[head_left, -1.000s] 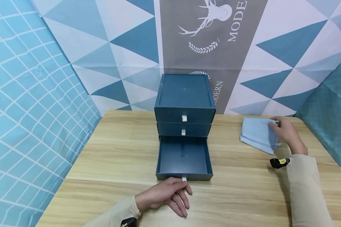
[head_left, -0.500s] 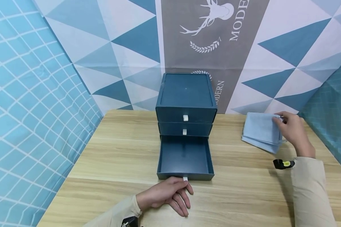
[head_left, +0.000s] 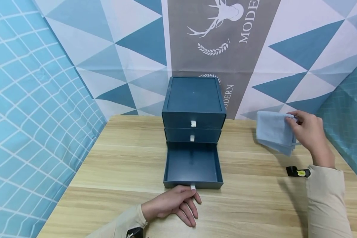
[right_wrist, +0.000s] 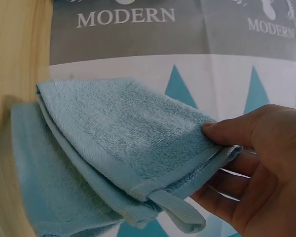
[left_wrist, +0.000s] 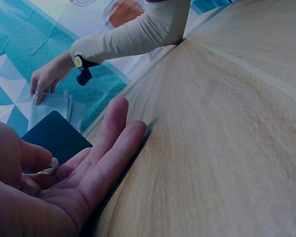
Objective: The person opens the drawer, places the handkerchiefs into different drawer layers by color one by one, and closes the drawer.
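Observation:
A folded light-blue towel (head_left: pixel 274 130) with a hanging loop is pinched at its edge by my right hand (head_left: pixel 309 132). In the right wrist view the thumb lies on top of the towel (right_wrist: pixel 123 133) and the other fingers are underneath; its lower layers sag toward the tabletop. At the front of a dark-blue drawer unit (head_left: pixel 193 96), the bottom drawer (head_left: pixel 191 165) stands pulled out with nothing in it. My left hand (head_left: pixel 178 203) pinches that drawer's white pull tab (head_left: pixel 193 187) between thumb and forefinger, the other fingers extended over the table.
The two upper drawers, with white tabs (head_left: pixel 193 123), are closed. A wooden table (head_left: pixel 122 158) carries the unit. Behind it hangs a patterned backdrop (head_left: pixel 142 49), and a blue gridded sheet (head_left: pixel 32 99) runs along the left side.
My right hand has lifted the towel by its right edge, raising it off the table and slightly back. The left hand and the drawer have stayed put.

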Action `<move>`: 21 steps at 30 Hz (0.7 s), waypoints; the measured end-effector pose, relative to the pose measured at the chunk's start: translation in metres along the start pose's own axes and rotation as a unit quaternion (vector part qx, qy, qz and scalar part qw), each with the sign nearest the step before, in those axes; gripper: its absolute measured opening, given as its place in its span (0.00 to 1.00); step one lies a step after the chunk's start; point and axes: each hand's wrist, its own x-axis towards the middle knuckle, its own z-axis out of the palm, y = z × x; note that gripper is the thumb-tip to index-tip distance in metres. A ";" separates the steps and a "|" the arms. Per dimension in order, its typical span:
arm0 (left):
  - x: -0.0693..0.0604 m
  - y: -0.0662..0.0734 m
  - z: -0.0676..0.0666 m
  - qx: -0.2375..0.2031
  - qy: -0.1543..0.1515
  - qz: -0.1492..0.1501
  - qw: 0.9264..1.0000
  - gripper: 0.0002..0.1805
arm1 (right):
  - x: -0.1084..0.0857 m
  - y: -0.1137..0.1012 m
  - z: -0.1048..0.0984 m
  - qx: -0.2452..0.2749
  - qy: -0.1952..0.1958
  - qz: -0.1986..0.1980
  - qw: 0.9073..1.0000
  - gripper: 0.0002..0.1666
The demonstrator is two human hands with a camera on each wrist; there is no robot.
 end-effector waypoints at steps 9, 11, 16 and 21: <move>0.000 0.001 0.001 0.002 0.003 -0.001 1.000 0.23 | -0.005 -0.016 -0.009 -0.002 0.024 -0.021 0.999 0.18; 0.000 0.001 0.001 0.001 0.004 -0.001 1.000 0.23 | -0.007 -0.020 -0.011 0.000 0.033 -0.030 0.999 0.17; 0.001 0.001 0.001 0.002 0.009 -0.002 1.000 0.23 | -0.010 -0.032 -0.014 0.004 0.052 -0.053 0.997 0.16; 0.001 0.000 0.000 0.003 0.011 -0.002 1.000 0.23 | -0.012 -0.044 -0.019 0.003 0.063 -0.068 0.996 0.15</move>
